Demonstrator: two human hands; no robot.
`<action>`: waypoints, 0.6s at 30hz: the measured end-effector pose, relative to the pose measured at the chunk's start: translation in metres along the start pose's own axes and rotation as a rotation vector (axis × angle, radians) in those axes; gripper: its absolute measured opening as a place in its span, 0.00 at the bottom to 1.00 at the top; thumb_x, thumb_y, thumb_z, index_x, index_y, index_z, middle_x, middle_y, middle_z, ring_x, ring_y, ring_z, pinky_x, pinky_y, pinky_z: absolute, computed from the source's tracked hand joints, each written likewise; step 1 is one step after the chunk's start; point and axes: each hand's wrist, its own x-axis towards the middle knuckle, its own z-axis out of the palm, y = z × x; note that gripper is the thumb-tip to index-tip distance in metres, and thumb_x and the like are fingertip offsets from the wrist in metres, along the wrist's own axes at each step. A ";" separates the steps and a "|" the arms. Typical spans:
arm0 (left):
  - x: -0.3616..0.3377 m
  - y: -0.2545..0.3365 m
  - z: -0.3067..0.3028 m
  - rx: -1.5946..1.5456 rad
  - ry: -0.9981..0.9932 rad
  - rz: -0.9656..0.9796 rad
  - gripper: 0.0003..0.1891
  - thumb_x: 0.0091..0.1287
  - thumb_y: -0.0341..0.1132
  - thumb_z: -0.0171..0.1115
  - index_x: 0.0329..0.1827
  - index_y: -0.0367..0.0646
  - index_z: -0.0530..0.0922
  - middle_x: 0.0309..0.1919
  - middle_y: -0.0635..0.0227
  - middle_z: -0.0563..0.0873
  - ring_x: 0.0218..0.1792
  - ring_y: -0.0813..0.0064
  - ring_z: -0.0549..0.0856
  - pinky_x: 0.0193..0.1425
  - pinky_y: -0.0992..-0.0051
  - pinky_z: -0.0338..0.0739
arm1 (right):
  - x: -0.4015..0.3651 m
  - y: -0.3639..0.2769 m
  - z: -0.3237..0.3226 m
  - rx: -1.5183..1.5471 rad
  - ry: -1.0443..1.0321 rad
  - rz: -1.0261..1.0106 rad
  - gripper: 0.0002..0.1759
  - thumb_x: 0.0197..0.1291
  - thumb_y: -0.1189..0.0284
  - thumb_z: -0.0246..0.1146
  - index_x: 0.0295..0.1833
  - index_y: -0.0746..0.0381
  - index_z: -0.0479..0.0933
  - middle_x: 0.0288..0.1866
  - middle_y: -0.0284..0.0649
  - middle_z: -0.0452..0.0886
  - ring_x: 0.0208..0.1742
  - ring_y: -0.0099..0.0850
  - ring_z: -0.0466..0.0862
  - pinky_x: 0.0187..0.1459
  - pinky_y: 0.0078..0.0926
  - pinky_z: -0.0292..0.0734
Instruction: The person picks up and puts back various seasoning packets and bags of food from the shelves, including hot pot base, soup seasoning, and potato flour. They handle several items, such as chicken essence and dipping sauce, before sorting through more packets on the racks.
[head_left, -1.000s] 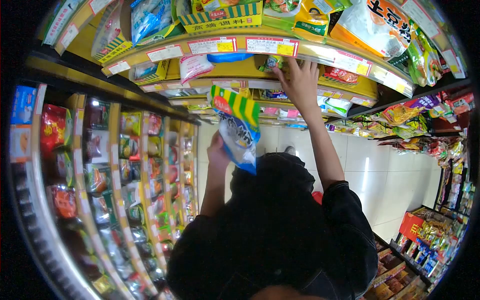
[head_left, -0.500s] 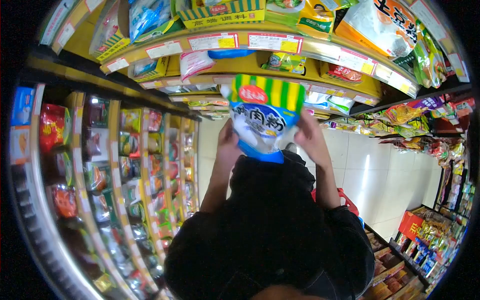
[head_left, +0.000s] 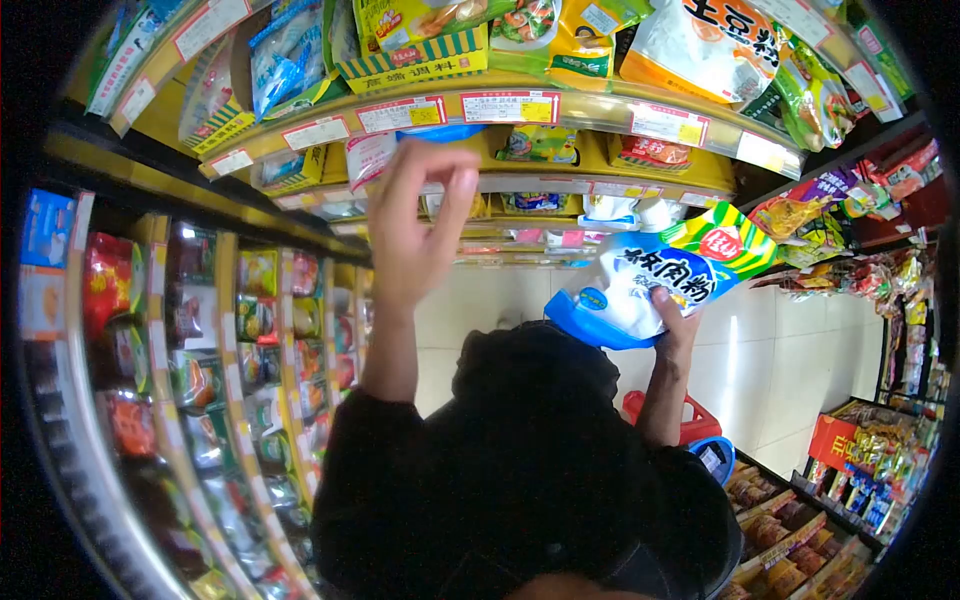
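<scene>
Packed supermarket shelves (head_left: 598, 158) are framing a pale tiled floor (head_left: 780, 370), over which the right hand (head_left: 678, 322) is clasping a blue-and-white plastic bag (head_left: 625, 290) with a green-and-yellow striped top; the empty left hand (head_left: 412, 230), half open, is hovering near the price-tagged front edge (head_left: 597, 108).

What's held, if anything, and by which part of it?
Right hand holds the blue-and-white bag by its near side edge, thumb on the printed front. Left hand holds nothing visible.
</scene>
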 end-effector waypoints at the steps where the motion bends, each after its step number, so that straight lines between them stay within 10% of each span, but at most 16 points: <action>1: 0.019 0.013 -0.001 0.133 0.008 0.088 0.06 0.70 0.27 0.67 0.47 0.40 0.83 0.40 0.64 0.84 0.42 0.70 0.85 0.46 0.72 0.79 | 0.000 -0.003 -0.003 -0.013 0.016 -0.024 0.31 0.58 0.76 0.74 0.66 0.69 0.73 0.55 0.43 0.86 0.51 0.31 0.87 0.55 0.31 0.84; 11: 0.114 -0.009 -0.003 1.080 0.264 0.473 0.18 0.69 0.52 0.69 0.50 0.49 0.88 0.46 0.64 0.89 0.44 0.60 0.88 0.48 0.62 0.82 | -0.020 0.006 -0.019 0.009 0.033 0.020 0.32 0.59 0.74 0.74 0.68 0.69 0.72 0.56 0.43 0.85 0.54 0.31 0.86 0.57 0.32 0.82; 18: 0.118 -0.015 0.004 0.865 0.350 0.308 0.09 0.65 0.47 0.72 0.43 0.57 0.90 0.38 0.79 0.90 0.38 0.67 0.88 0.47 0.61 0.75 | -0.018 0.006 -0.022 0.050 0.022 0.025 0.32 0.59 0.74 0.74 0.68 0.68 0.72 0.56 0.43 0.85 0.55 0.33 0.86 0.58 0.32 0.82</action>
